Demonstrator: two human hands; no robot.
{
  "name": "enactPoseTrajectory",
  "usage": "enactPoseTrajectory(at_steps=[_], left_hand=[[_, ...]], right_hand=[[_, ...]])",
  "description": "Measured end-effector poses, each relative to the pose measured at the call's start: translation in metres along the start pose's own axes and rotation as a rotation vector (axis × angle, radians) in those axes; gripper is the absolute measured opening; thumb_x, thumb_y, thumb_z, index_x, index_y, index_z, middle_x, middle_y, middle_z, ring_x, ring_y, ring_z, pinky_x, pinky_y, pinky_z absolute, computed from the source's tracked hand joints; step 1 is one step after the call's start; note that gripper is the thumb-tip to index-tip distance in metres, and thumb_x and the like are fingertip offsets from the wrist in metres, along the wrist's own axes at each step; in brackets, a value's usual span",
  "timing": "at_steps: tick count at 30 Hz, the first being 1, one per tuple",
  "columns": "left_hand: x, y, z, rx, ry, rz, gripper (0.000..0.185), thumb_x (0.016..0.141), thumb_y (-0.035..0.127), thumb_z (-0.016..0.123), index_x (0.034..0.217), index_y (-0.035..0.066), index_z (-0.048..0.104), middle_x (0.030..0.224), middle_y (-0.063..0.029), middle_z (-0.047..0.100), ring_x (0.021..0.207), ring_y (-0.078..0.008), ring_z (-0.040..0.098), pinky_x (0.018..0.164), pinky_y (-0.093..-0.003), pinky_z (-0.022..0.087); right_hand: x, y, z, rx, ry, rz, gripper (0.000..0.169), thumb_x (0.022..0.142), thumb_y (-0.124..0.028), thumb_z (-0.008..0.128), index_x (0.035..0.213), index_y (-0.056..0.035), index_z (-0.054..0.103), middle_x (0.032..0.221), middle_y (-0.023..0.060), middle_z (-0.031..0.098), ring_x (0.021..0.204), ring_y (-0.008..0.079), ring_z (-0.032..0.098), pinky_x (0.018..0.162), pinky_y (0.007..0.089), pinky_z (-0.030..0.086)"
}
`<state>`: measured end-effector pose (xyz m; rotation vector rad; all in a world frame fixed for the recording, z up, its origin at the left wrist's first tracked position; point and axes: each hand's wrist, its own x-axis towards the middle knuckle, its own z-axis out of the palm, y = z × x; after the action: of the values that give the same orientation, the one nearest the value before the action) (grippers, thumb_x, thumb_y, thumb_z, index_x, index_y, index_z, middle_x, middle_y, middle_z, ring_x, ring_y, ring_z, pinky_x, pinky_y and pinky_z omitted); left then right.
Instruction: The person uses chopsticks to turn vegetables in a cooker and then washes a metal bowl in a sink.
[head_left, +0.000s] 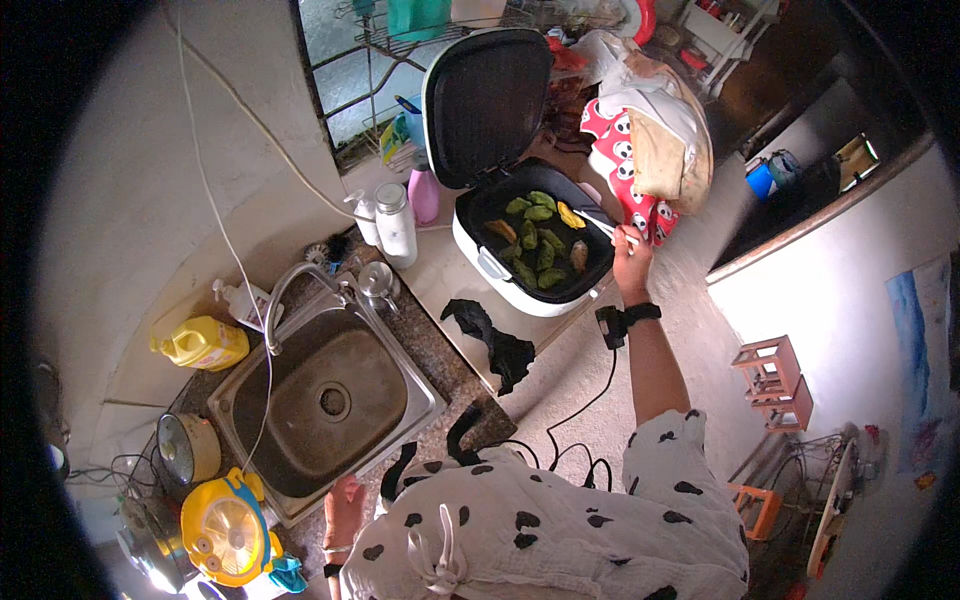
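My right hand (632, 255) grips white chopsticks (600, 223) at the right rim of a white electric pan (499, 289) with a black interior. Their tips meet a yellow piece of food (570, 215). Several green, lumpy pieces of food (529, 234) lie spread over the pan floor, along with a brownish piece (579, 256) near the right wall. The pan's black-lined lid (487, 105) stands raised behind it. At the near edge of the stainless steel sink (319, 401), my left hand (345, 510) rests with nothing visible in it.
A black crumpled cloth (491, 341) lies before the pan. White bottles (394, 225) and a pink bottle (424, 195) stand left of it. Bags and panda-print cloth (622, 150) lie to its right. A yellow fan (225, 529) and a lidded pot (187, 448) sit beside the sink.
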<state>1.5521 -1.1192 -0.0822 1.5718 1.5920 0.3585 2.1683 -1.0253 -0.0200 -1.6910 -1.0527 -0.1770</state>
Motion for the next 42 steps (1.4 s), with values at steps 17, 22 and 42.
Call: enactPoseTrajectory(at_steps=[17,22,42], left_hand=[[-0.013,-0.005,0.001,0.007,-0.010,-0.003,0.025,0.072,0.010,0.060,0.093,-0.001,0.054,0.075,-0.0134,0.061,0.068,-0.0207,0.059,0.061,-0.0295,0.047],[-0.010,0.012,-0.005,0.069,-0.019,0.004,0.024,0.072,0.008,0.060,0.093,-0.001,0.054,0.077,-0.0129,0.061,0.070,-0.0201,0.059,0.061,-0.0285,0.047],[-0.030,0.013,0.019,0.086,0.084,-0.061,0.026,0.071,0.014,0.061,0.094,0.002,0.054,0.079,-0.0147,0.060,0.069,-0.0239,0.059,0.061,-0.0319,0.047]], right_hand=[[-0.013,-0.028,0.006,0.150,-0.030,0.012,0.013,0.079,-0.010,0.054,0.082,0.0025,0.055,0.069,0.0076,0.058,0.062,0.0135,0.056,0.057,0.0255,0.045],[0.024,-0.013,0.033,0.454,0.065,0.405,0.014,0.080,-0.011,0.054,0.081,0.0024,0.052,0.067,0.0091,0.057,0.048,0.0148,0.054,0.043,0.0244,0.045],[0.075,0.055,0.018,0.585,-0.267,0.851,0.021,0.081,-0.017,0.051,0.086,0.0034,0.051,0.074,0.0168,0.059,0.057,0.0262,0.060,0.048,0.0340,0.051]])
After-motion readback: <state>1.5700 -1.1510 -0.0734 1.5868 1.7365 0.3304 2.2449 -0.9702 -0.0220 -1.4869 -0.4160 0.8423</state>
